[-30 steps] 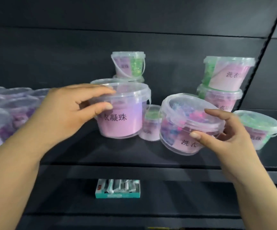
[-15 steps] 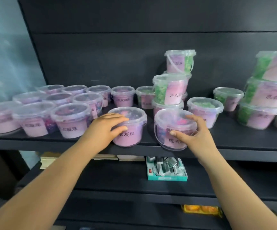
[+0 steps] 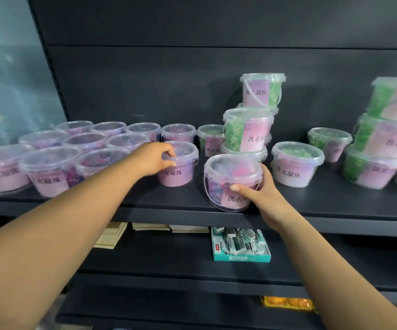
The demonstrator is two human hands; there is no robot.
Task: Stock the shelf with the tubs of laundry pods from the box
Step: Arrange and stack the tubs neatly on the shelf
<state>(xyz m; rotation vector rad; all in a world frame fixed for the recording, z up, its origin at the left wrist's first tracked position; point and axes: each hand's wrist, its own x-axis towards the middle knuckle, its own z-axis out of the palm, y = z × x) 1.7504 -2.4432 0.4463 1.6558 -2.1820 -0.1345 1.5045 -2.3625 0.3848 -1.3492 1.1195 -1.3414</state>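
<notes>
Up on the shelf (image 3: 335,207), our left hand (image 3: 153,159) curls over the lid of a purple tub (image 3: 180,175); our right hand (image 3: 263,195) grips a multicoloured tub (image 3: 228,172) at the near edge.

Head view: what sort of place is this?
Probably a shop or stockroom: dark metal shelving, rows of identical lidded clear plastic tubs with pink labels, and a teal carton of small packs below.

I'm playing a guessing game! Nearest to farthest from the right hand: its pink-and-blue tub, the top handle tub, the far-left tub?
1. Pink-and-blue tub: held by the right hand, in front.
2. Top handle tub: high up, toward the back.
3. Far-left tub: end of the row.
</notes>
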